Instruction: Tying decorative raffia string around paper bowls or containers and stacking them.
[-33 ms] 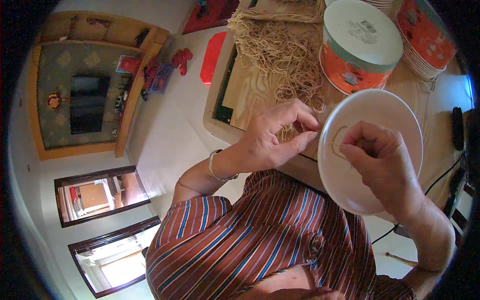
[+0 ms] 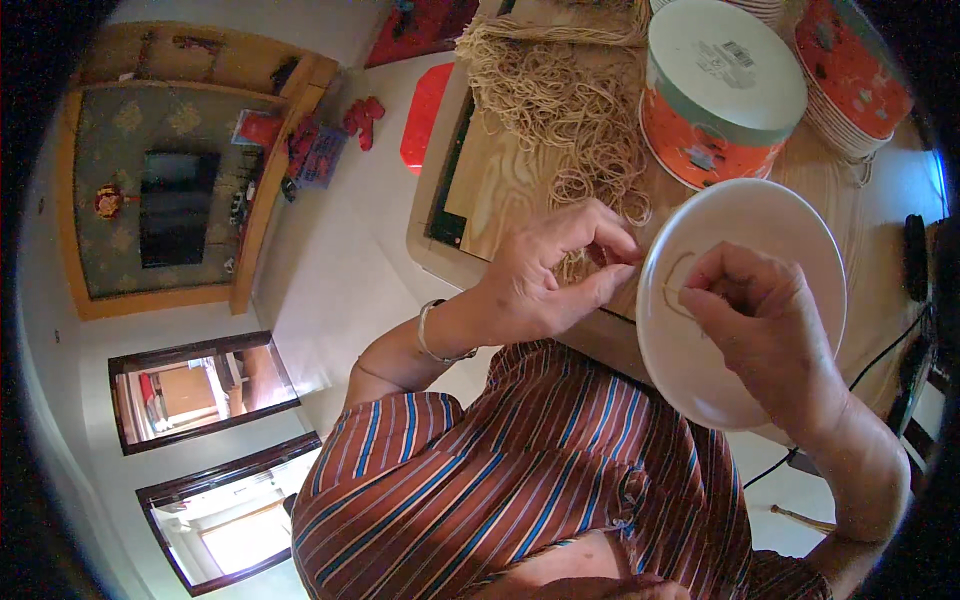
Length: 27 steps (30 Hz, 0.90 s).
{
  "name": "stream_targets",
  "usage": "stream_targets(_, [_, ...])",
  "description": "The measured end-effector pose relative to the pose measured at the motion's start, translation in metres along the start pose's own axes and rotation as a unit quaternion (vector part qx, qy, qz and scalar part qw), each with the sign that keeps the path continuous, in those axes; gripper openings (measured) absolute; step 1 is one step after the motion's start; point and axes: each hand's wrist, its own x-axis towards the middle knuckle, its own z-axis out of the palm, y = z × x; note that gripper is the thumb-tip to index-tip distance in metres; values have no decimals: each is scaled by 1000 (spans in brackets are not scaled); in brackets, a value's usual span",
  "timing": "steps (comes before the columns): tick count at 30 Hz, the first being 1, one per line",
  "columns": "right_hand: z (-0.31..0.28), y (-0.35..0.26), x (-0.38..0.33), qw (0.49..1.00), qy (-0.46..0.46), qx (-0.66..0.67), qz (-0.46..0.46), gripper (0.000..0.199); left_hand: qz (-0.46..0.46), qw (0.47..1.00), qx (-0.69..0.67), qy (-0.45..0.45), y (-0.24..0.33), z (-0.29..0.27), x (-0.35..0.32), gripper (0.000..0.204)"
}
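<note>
1. Nearest, a striped shirt [image 2: 520, 470] in rust, blue and white, soft and creased, lies just below both hands.
2. Right hand [image 2: 765, 335] curls over a smooth white round plate [image 2: 790, 230], fingertips pinching a thin tan rubber band [image 2: 678, 285] against its face.
3. Left hand [image 2: 555, 270], metal bangle [image 2: 432, 335] on the wrist, has thumb and fingers pressed together on a band at the plate's left rim.
4. Beyond the left hand, a tangled heap of tan rubber bands [image 2: 560, 95] sprawls on the wooden desk [image 2: 500, 185].
5. Beyond the right hand, a round orange tin [image 2: 715, 95] with a pale lid, shut.
6. Farthest right, a stack of plates [image 2: 855, 75], orange-patterned.
</note>
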Motion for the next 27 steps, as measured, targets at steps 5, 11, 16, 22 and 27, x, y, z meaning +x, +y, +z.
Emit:
stream_targets(5, [1,1,-3,1000,1,-24,-16,7,-13,1000,-3,-8,5,3,-2,17])
stream_targets(11, [3,4,-2,998,8,-36,-41,8,-12,1000,8,-10,5,5,-4,19])
stream_targets(16, [3,3,-2,997,6,-60,-54,9,7,1000,16,-6,6,6,-2,20])
stream_targets(22, [4,6,0,998,3,-46,-52,9,1,1000,24,-12,8,6,-2,19])
stream_targets(27, [7,5,0,1000,-1,-6,-31,9,1,1000,14,-13,7,6,-2,19])
